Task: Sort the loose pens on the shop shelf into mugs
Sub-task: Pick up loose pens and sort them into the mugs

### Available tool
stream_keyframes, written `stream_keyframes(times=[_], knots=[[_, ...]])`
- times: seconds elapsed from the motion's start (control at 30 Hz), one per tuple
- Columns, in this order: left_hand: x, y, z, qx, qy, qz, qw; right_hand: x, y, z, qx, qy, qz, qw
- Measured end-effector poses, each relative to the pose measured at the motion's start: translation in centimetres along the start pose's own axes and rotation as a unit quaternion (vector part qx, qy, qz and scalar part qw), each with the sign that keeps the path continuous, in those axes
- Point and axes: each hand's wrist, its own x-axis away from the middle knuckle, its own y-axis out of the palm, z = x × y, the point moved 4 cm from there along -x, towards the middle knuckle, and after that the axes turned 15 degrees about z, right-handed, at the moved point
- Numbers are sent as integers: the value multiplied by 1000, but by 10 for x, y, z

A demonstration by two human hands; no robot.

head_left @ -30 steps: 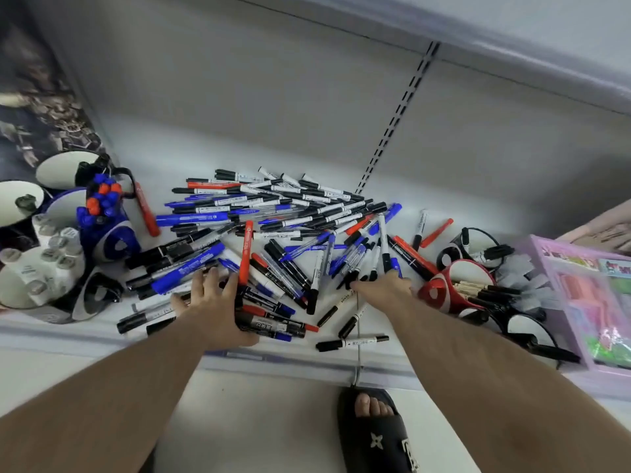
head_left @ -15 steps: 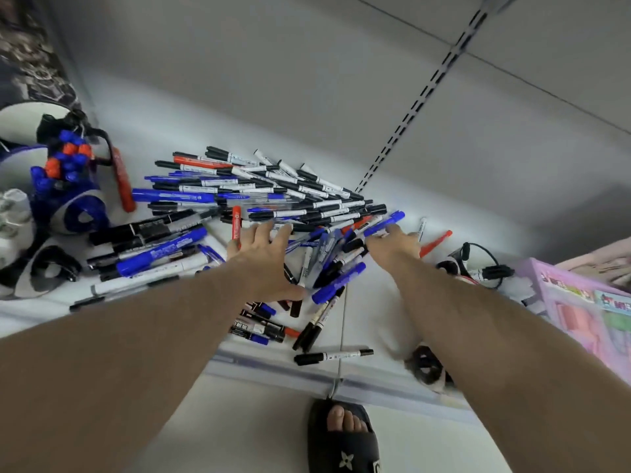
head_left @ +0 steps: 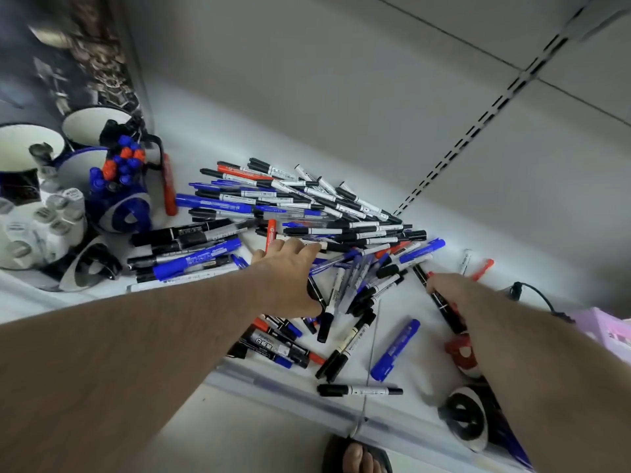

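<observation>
This is a shop. A white metal shelf (head_left: 426, 339) has a slotted rail (head_left: 478, 131) on its back wall, and heaps of new pens (head_left: 307, 213) lie beside mugs (head_left: 112, 186) full of markers.

Pretty bright overall, with cool white light washing out the glossy white metal shelf (head_left: 440, 233) behind the pens. Wide-angle lens bends the slotted back-panel rail (head_left: 478, 128) and stretches both forearms. Edges are soft, and the white mugs on the left (head_left: 30, 148) look smeary.
</observation>
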Motion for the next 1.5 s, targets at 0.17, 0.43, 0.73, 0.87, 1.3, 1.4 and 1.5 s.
stream_keyframes(times=[0.17,0.43,0.73,0.87,1.3,1.4,1.5], knots=[[-1,1,0,24,-9,-2,1000,-29,30,15,-110,66,-16,992],[9,18,20,6,17,-34,999,84,35,-24,-197,-3,-27,980],[29,23,20,7,16,-49,999,149,29,-11,45,-162,-172,971],[36,28,14,6,13,-60,998,147,26,-12,38,-183,-117,975],[38,36,14,-6,27,-64,998,128,44,0,-22,-229,7,973],[39,34,18,3,25,-63,998,133,43,12,41,-251,7,967],[39,32,23,0,31,-61,998,142,40,22,-15,-203,-15,979]])
